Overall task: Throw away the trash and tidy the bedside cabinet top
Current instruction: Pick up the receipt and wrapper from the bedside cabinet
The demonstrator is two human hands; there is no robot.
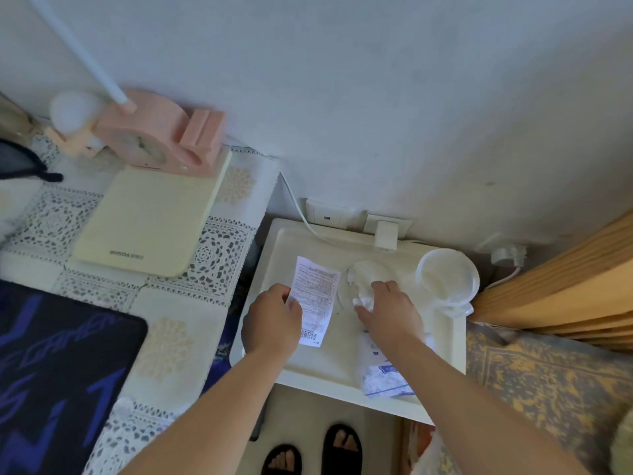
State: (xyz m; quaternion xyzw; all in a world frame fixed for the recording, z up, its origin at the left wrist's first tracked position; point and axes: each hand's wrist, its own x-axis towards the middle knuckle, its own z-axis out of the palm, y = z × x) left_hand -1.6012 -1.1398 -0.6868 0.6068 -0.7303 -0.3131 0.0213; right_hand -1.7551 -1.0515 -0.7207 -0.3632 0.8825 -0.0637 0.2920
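Observation:
The white bedside cabinet top (pixel 329 368) sits low in the middle of the view. My left hand (pixel 272 318) pinches the left edge of a printed paper receipt (pixel 317 296), which rises off the surface. My right hand (pixel 390 311) closes on a crumpled white tissue (pixel 363 299) lying over a clear round lid (pixel 363 274). A clear plastic cup (pixel 447 275) stands at the back right corner. A blue-and-white tissue pack (pixel 383 375) lies under my right forearm near the front edge.
A desk with a lace cloth (pixel 212 265) stands to the left, carrying a cream pad (pixel 150 217), a pink clock stand (pixel 161 138) and a dark mouse mat (pixel 58 365). Wall sockets (pixel 356 219) sit behind the cabinet. The patterned bed (pixel 548 378) is on the right.

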